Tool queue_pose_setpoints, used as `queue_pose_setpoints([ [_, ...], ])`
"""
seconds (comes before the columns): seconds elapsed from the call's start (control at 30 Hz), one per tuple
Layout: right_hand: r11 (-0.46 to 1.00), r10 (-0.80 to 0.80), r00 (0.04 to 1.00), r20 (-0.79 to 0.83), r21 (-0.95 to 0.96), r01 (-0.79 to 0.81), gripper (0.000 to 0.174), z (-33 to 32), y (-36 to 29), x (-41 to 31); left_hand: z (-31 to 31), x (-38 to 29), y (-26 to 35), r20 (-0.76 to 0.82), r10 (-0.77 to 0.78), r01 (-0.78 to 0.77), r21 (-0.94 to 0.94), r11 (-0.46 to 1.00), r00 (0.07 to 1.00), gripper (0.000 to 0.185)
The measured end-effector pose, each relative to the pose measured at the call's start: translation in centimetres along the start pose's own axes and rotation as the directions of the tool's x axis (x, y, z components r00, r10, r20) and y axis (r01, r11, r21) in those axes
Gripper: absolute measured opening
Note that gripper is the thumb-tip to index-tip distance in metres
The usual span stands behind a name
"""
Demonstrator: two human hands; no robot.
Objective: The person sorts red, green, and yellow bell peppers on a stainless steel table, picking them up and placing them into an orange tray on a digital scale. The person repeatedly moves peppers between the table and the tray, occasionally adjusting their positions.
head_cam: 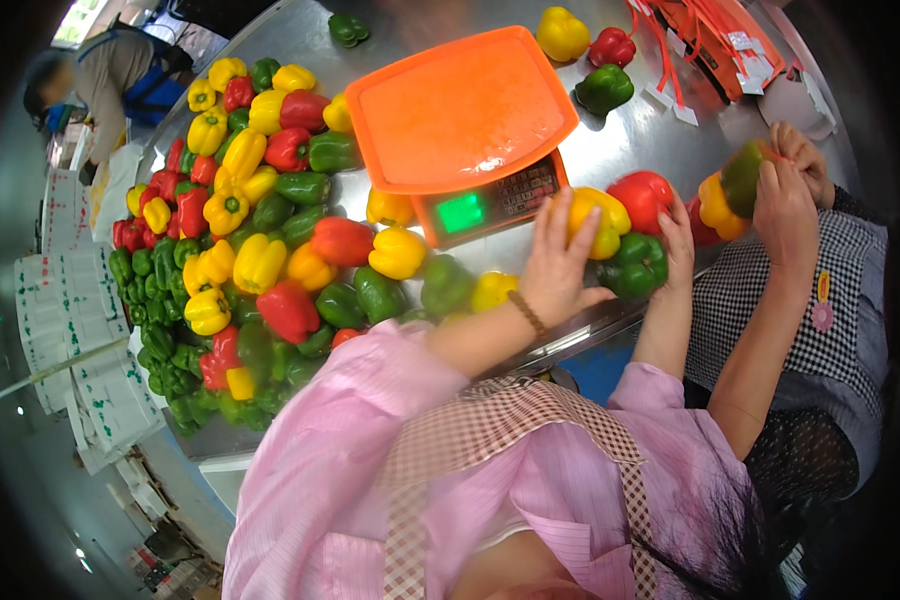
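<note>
Just in front of the orange digital scale, three bell peppers sit bunched between my two hands. My left hand, with a beaded bracelet at the wrist, cups the yellow bell pepper from the left, its thumb reaching below towards the green bell pepper. From the right, my right hand curls around the sides of the red bell pepper and the green one. The scale's orange tray has nothing on it, and its display glows green.
A large pile of mixed bell peppers covers the metal table's left side. At right, a co-worker's hands hold stacked peppers. Red straps with white tags lie at the back right, near loose peppers. Another person bends at far left.
</note>
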State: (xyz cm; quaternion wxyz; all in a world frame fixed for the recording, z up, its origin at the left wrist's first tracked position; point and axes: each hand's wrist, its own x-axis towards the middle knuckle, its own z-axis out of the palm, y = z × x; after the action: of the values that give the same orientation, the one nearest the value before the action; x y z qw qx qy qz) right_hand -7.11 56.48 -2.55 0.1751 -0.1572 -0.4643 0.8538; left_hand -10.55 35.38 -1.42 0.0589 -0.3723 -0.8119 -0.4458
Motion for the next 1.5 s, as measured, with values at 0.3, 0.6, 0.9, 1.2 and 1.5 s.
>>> queue_pose_setpoints([
  [0.3, 0.924, -0.113, 0.97, -0.215, -0.382, 0.023, 0.051, -9.0, 3.5, -0.4, 4.3, -0.4, -0.4, 0.497, -0.259, 0.292, 0.013, 0.956, 0.828, 0.132],
  [0.6, 0.544, -0.196, 0.946, 0.258, -0.774, 0.324, 0.063, 0.1, -0.6, -7.9, -14.6, -1.9, -5.4, 0.008, -0.537, 0.518, -0.27, 0.811, 0.844, 0.091],
  [0.9, 0.445, 0.12, 0.855, 0.505, -0.797, 0.409, 0.084, 8.4, 10.2, -11.6, -19.1, -15.0, -4.5, -0.145, -0.807, 0.666, -0.49, 0.562, 0.573, 0.085],
  [1.2, 0.583, -0.33, 0.853, 0.404, -0.624, 0.521, 0.088, 16.5, 3.6, 2.8, -20.7, -20.2, -3.4, -0.229, -0.812, 0.679, -0.454, 0.576, 0.536, 0.083],
  [1.5, 0.165, -0.372, 0.767, 0.523, -0.775, 0.61, 0.089, 20.2, 5.2, 12.2, -19.5, -23.8, -2.8, -0.248, -0.753, 0.715, -0.238, 0.658, 0.61, 0.082],
])
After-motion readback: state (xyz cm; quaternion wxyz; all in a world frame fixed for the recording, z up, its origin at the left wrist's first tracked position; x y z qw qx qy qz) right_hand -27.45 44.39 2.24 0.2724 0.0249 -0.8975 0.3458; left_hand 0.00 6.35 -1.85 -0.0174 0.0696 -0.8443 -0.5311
